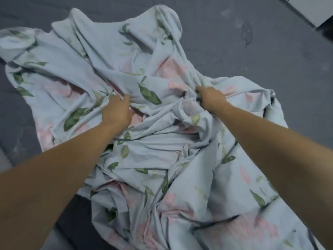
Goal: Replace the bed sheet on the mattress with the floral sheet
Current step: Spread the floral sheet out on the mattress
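**Floral sheet bunched on the grey mattress, both hands gathering it**

The floral sheet [162, 141] lies in a rumpled heap across the middle of the mattress [261, 56]. Its cloth is thin and soft, pale blue-grey, printed with dark and light green leaves and faded pink blossoms. It has no flat area to speak of: deep folds and ridges run through it, the far end rises in a rounded hump, one loose lobe trails off to the far left, and the near part spills toward the camera in thick overlapping pleats.

The left hand [117, 112] rests on the sheet left of centre, knuckles up, its fingers curled down into the fabric and pinching a fold that pulls tight creases toward it. The right hand [210, 100] is on the sheet right of centre, fingers bent and buried in a bunch of cloth that it grips; taut lines of fabric fan away from that grasp toward the far hump. Both forearms are bare and reach in from the near edge, well apart.

Around the sheet the mattress shows as a dark grey, matte, finely textured surface with faint quilted seams and a dim leaf-like mark at the far right. A pale flat surface [310, 8] with a straight edge sits beyond the mattress in the far right corner.
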`<state>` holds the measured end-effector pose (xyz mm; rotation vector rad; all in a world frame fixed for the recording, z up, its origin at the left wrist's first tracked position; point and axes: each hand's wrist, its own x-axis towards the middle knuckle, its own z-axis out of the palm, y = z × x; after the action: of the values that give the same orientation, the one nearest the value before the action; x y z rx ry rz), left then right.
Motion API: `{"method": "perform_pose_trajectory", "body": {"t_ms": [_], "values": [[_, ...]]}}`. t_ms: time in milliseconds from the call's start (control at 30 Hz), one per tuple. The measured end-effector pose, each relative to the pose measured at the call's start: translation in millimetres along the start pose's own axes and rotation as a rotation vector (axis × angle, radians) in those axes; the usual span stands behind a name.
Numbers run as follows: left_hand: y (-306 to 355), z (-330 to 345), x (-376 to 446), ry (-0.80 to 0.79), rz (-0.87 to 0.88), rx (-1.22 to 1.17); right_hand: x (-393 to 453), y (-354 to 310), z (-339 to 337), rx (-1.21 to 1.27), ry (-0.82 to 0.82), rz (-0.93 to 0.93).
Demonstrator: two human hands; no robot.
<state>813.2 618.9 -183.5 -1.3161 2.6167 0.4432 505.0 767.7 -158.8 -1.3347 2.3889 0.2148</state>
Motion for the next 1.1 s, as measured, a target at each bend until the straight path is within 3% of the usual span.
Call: {"method": "perform_pose_trajectory", "body": {"t_ms": [133, 300, 333, 400, 467, 533, 667, 800, 867, 933, 967, 1033, 1100], "values": [[-59.8, -7.7, -9.6, -0.051, -0.019, 0.144, -0.2, 28.4, -9.7, -0.081, 0.161, 0.021], [-128.8, -33.0, -20.5, -0.033, -0.203, 0.136, 0.4, 98.7, -57.0, -0.074, 0.228, 0.537], [-125.1, -34.2, -17.2, 0.031, -0.173, 0.073, 6.5, 92.6, -59.1, -0.081, 0.259, 0.540], [-104.5, -32.9, -5.1, 0.130, -0.089, -0.046, 27.4, 60.0, -55.2, -0.014, 0.275, 0.295], [-74.7, -33.4, 12.0, 0.137, 0.022, -0.107, 50.5, 22.6, -42.5, 0.019, 0.194, 0.024], [-55.3, -30.3, 32.4, 0.086, 0.077, -0.036, 64.6, -7.0, -28.2, -0.009, 0.126, -0.048], [-47.2, -15.0, 55.2, 0.030, 0.029, 0.142, 71.6, -16.9, -20.7, -0.075, 0.110, -0.019], [-71.5, -23.9, 60.6, 0.053, 0.068, 0.234, 88.4, 33.2, -32.7, -0.012, 0.279, 0.239], [-104.4, -38.5, 65.3, 0.074, -0.126, 0.289, 98.2, 49.9, -32.2, 0.153, 0.392, 0.427], [-134.3, -51.0, 73.3, 0.069, -0.323, 0.327, 108.5, 36.2, -16.1, 0.329, 0.401, 0.519], [-140.8, -54.8, 78.3, 0.086, -0.322, 0.314, 113.4, 23.6, -1.3, 0.381, 0.373, 0.517], [-131.4, -55.0, 96.5, 0.238, -0.138, 0.174, 120.8, -2.0, 31.3, 0.365, 0.341, 0.488], [-105.5, -45.2, 121.8, 0.286, 0.043, 0.032, 127.2, -7.8, 60.6, 0.281, 0.470, 0.487]]}}
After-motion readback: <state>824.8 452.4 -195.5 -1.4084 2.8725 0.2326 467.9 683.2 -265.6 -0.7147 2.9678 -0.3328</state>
